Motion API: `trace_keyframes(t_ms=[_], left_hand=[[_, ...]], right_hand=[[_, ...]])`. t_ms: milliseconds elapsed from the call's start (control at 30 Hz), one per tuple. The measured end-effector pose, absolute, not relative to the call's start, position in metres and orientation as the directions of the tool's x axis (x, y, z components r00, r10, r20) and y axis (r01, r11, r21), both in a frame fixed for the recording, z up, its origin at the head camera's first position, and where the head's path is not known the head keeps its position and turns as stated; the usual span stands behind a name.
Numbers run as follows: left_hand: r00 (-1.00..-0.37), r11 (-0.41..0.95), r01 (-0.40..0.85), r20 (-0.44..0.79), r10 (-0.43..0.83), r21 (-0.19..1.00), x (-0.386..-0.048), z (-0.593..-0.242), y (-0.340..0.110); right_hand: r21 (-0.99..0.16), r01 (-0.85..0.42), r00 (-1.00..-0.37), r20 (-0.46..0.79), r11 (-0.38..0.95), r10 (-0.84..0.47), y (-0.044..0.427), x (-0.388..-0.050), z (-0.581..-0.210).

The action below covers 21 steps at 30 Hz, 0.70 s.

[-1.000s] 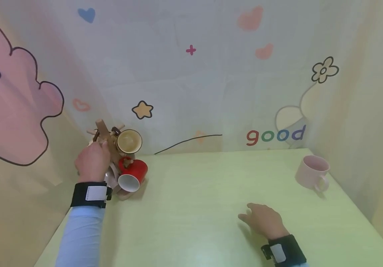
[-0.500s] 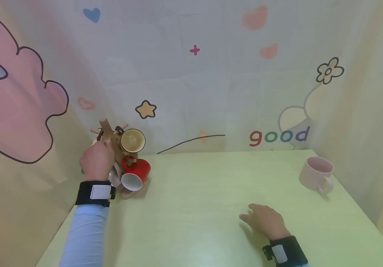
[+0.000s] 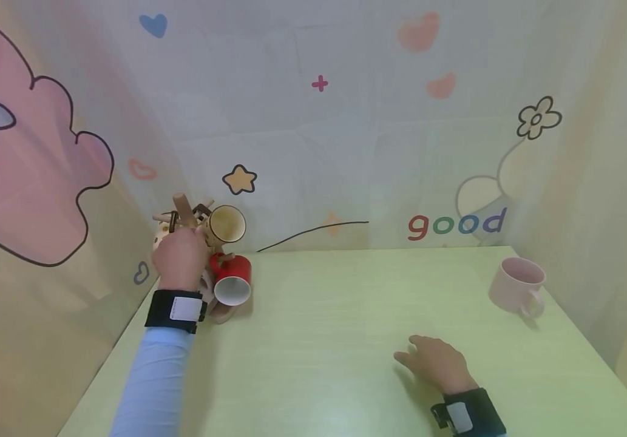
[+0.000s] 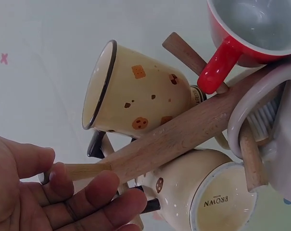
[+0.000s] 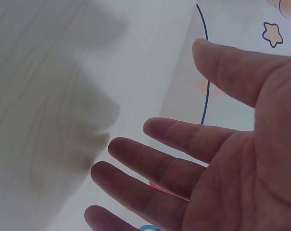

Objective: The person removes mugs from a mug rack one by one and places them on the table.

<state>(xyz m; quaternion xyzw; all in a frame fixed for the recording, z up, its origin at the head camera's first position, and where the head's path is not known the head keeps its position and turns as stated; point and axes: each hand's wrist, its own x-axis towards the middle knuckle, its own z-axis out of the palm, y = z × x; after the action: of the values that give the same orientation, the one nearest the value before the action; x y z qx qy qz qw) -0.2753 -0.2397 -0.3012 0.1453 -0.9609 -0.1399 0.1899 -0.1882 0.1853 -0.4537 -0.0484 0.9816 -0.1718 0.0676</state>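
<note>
In the head view my left hand (image 3: 181, 258) is at the upper part of a wooden mug tree (image 3: 184, 209) at the table's left back. The left wrist view shows the thumb and index finger pinching one wooden peg (image 4: 85, 171) of the tree. A cream mug with cookie prints (image 4: 150, 94) hangs beside the post, and a second cream mug (image 4: 179, 180) hangs below it in that view. A red mug (image 3: 232, 276) with a white inside hangs lower on the tree. A pale mug (image 4: 282, 144) is partly hidden. My right hand (image 3: 437, 364) hovers over the table, fingers spread, holding nothing.
A pink mug (image 3: 516, 285) stands upright near the table's right back corner. A printed curtain (image 3: 313, 145) rises behind the pale yellow-green table (image 3: 313, 352) and along its sides.
My left hand has moved right with the mug tree, which has turned a little. The red mug's mouth now faces more to the front. The right hand stays nearly still.
</note>
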Motion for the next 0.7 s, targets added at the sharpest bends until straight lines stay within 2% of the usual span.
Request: trace_keyframes(t_ms=[467, 700], left_hand=[[-0.917, 0.939, -0.244, 0.258, -0.305, 0.241, -0.292, -0.299, -0.208], [-0.914, 0.941, -0.208, 0.289, -0.284, 0.266, -0.29, -0.302, -0.209]], right_hand=[[-0.346, -0.053, -0.986, -0.129, 0.937, -0.103, 0.191, -0.186, -0.454], [-0.345, -0.047, -0.987, -0.13, 0.937, -0.097, 0.192, -0.185, -0.455]])
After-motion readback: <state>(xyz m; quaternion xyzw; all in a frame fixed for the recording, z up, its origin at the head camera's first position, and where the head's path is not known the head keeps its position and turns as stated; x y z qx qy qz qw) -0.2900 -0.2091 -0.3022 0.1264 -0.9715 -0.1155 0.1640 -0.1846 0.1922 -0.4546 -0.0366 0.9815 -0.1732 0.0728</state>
